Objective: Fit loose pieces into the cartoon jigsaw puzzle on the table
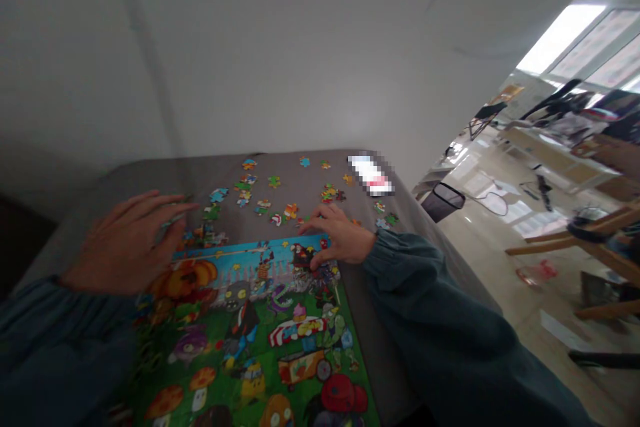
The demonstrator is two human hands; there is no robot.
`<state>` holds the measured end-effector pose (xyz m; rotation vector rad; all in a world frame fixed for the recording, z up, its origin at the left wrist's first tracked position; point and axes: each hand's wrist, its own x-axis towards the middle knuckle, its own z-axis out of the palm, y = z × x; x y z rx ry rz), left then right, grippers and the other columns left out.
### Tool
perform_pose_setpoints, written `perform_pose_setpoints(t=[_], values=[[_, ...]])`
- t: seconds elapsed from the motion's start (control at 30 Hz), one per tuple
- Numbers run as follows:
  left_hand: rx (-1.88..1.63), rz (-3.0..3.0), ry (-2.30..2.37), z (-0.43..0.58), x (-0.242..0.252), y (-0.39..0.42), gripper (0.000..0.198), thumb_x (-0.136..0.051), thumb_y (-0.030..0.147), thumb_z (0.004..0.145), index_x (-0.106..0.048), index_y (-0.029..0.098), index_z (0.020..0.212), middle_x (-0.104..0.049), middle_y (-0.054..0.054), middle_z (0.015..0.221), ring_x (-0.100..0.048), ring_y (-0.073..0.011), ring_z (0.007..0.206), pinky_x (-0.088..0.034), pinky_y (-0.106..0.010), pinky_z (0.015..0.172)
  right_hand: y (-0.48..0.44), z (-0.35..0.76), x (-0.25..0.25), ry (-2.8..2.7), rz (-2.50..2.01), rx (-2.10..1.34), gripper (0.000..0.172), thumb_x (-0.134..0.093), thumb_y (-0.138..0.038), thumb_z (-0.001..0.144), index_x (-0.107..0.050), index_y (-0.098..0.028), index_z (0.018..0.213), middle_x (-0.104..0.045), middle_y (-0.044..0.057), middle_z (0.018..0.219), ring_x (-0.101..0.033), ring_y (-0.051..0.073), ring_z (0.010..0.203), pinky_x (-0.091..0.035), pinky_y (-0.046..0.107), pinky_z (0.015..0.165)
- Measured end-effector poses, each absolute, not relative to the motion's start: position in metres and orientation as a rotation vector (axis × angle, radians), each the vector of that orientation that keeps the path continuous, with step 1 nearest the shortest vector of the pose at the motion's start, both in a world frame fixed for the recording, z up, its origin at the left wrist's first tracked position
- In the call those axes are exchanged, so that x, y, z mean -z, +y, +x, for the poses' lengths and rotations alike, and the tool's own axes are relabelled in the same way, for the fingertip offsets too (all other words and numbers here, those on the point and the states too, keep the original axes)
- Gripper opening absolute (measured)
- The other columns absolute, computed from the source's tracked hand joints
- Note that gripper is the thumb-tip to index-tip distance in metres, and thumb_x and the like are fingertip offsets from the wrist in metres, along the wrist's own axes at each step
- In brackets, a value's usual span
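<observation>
A colourful cartoon jigsaw puzzle lies mostly assembled on a grey table. My right hand rests on the puzzle's top right corner, fingertips pressing on a piece there. My left hand hovers above the puzzle's top left corner with fingers stretched out flat; it appears to hold nothing, and it is blurred. Both arms wear dark teal sleeves. Several loose puzzle pieces lie scattered on the table beyond the puzzle.
A pixelated white and red object lies at the table's far right corner. A plain wall rises behind the table. To the right, on the floor, stand a black bin, wooden furniture and desks.
</observation>
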<state>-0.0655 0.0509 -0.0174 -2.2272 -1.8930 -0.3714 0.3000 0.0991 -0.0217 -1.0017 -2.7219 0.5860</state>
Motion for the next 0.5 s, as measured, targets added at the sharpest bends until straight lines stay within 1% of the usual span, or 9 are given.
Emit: perform_pose_setpoints(t=[0.07,0.13,0.23,0.37,0.43,0.5], values=[[0.365,-2.182,-1.967,-0.074,0.01,0.051,0.066,-0.02,0.048,0.094,-0.069,0.013,0.122,-0.065,-0.014,0.132,-0.054,-0.0338,0.131,-0.038,-0.053,0.115,0.099,0.302,0.023,-2.727,-1.083,-0.508,0.073,-0.083,-0.06,0.068,-0.064,-0.02,0.126,-0.053,0.013,0.122,-0.049,0.031,0.114,-0.042,0.046,0.098],[0.359,-2.159,-2.038,-0.082,0.007,0.051,0.061,-0.023,0.044,0.093,-0.067,0.014,0.124,-0.065,-0.014,0.133,-0.054,-0.033,0.131,-0.039,-0.052,0.115,0.098,0.303,0.024,-2.75,-1.125,-0.475,0.074,-0.078,-0.064,0.072,-0.061,-0.019,0.129,-0.053,0.014,0.122,-0.049,0.031,0.113,-0.042,0.046,0.097],[0.391,-2.169,-2.113,-0.093,0.006,0.051,0.054,-0.031,0.043,0.089,-0.066,0.023,0.125,-0.065,-0.008,0.134,-0.053,-0.0329,0.132,-0.039,-0.052,0.114,0.097,0.304,0.023,-2.776,-1.137,-0.485,0.076,-0.072,-0.066,0.077,-0.057,-0.019,0.134,-0.052,0.015,0.123,-0.05,0.031,0.113,-0.041,0.047,0.098],[0.438,-2.182,-2.183,-0.097,0.007,0.051,0.046,-0.039,0.048,0.083,-0.066,0.039,0.12,-0.068,0.001,0.129,-0.054,-0.0319,0.131,-0.04,-0.053,0.112,0.095,0.306,0.023,-2.785,-1.134,-0.544,0.082,-0.073,-0.066,0.076,-0.053,-0.02,0.14,-0.052,0.015,0.124,-0.05,0.032,0.114,-0.041,0.048,0.098],[0.435,-2.174,-2.203,-0.097,0.008,0.051,0.045,-0.041,0.047,0.082,-0.064,0.042,0.12,-0.069,0.004,0.126,-0.054,-0.0317,0.13,-0.041,-0.054,0.111,0.096,0.307,0.024,-2.783,-1.135,-0.575,0.082,-0.075,-0.065,0.075,-0.053,-0.02,0.141,-0.051,0.015,0.124,-0.05,0.033,0.115,-0.041,0.048,0.099],[0.423,-2.173,-2.199,-0.1,0.011,0.052,0.047,-0.041,0.046,0.082,-0.064,0.04,0.122,-0.069,0.003,0.126,-0.054,-0.0323,0.13,-0.041,-0.054,0.11,0.097,0.308,0.024,-2.771,-1.151,-0.588,0.083,-0.076,-0.065,0.074,-0.053,-0.021,0.141,-0.052,0.015,0.124,-0.05,0.033,0.116,-0.041,0.049,0.099]])
